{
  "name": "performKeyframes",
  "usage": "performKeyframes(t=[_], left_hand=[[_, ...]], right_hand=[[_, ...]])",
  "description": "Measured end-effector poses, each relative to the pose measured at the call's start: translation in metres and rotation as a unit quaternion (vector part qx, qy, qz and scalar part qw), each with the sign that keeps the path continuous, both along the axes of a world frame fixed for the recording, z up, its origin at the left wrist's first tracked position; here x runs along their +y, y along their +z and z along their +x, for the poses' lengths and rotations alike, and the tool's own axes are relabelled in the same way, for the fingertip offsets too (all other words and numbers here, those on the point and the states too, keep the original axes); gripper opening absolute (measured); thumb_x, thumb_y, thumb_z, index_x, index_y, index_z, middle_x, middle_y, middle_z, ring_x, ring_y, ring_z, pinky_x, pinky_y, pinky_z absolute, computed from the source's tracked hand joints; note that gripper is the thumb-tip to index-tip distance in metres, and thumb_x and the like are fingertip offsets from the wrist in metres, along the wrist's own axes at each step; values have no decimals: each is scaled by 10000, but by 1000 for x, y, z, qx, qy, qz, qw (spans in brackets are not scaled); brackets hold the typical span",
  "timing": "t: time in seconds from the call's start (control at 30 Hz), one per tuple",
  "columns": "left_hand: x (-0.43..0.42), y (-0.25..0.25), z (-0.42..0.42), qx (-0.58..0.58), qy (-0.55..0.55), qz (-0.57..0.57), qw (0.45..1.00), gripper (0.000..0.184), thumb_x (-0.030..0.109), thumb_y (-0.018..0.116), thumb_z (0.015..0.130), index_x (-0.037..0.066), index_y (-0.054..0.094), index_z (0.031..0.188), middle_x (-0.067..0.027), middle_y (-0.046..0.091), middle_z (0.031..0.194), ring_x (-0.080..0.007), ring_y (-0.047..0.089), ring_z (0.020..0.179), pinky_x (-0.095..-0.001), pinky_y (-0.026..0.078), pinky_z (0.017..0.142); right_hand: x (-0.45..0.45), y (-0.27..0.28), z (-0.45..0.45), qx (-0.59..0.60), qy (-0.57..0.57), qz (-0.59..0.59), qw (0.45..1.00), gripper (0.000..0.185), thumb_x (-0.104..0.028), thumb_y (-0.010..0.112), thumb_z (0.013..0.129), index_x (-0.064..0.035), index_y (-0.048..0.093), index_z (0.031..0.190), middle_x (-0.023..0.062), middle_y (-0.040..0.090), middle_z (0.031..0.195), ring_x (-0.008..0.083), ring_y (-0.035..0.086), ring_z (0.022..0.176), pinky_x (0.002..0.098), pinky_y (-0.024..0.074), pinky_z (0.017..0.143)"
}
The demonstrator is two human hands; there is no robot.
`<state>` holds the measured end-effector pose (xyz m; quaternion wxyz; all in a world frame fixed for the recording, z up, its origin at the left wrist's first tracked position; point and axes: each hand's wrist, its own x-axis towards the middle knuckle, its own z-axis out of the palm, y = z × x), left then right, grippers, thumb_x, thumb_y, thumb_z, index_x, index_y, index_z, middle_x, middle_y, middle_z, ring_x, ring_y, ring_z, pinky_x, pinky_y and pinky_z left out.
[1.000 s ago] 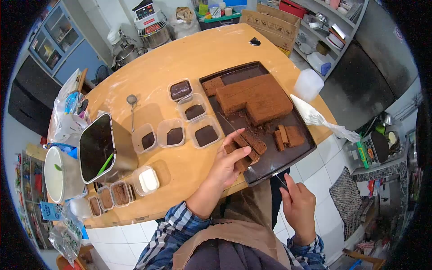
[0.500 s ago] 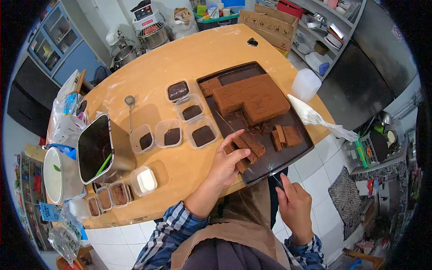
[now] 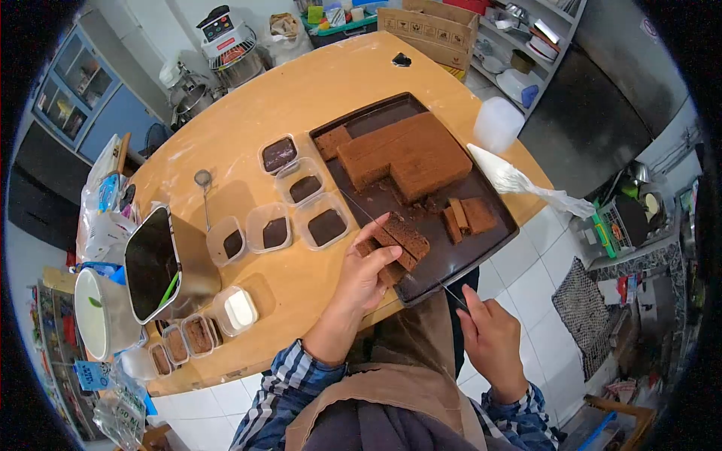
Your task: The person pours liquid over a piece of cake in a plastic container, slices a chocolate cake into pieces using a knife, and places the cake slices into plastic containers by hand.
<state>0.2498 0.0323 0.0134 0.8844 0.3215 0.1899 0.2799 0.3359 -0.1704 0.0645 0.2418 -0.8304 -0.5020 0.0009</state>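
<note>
My left hand (image 3: 361, 274) grips a small block of chocolate cake (image 3: 406, 237) above the near part of a dark baking tray (image 3: 459, 264). Its fingers and thumb close on the block's sides. A long thin knife (image 3: 361, 207) is in my right hand (image 3: 490, 342), which is closed round the handle beyond the tray's near edge. The blade runs through or along the block, partly hidden by cake and fingers. On the same tray lie a large notched chocolate cake (image 3: 410, 154), a small piece (image 3: 332, 141) at the far left, and cut pieces (image 3: 475, 216) at right.
Left of the tray stand several clear tubs (image 3: 326, 227) with dark cake inside. A sieve spoon (image 3: 203, 179), a deep metal container (image 3: 197, 255), a white-filled tub (image 3: 239, 308) and a white bucket (image 3: 98, 312) are farther left. A piping bag (image 3: 526, 192) lies at right.
The view has shifted slightly, so the table and tray appear farther left and a little higher. Both hands keep their holds on the cake and knife, with the knife's angle changed little.
</note>
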Motion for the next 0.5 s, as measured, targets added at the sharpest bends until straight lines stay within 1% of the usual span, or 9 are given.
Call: performKeyframes(t=[0.27,0.5], left_hand=[[-2,5,-1,13,-9,-3,1000,523,84,638,784,-33,426,1247,-165,540,1175,-322,589,1051,-478,545,845],[-1,7,-4,8,-11,-8,1000,543,63,617,778,-22,397,1267,-163,505,1240,-346,562,1093,-514,527,858]], right_hand=[[15,-11,0,7,3,29,1000,393,-180,666,808,-90,583,1182,76,504,666,257,540,541,369,434,460],[6,-14,-2,-3,-8,12,1000,378,-181,670,798,-109,594,1162,65,500,661,248,548,543,371,441,454]])
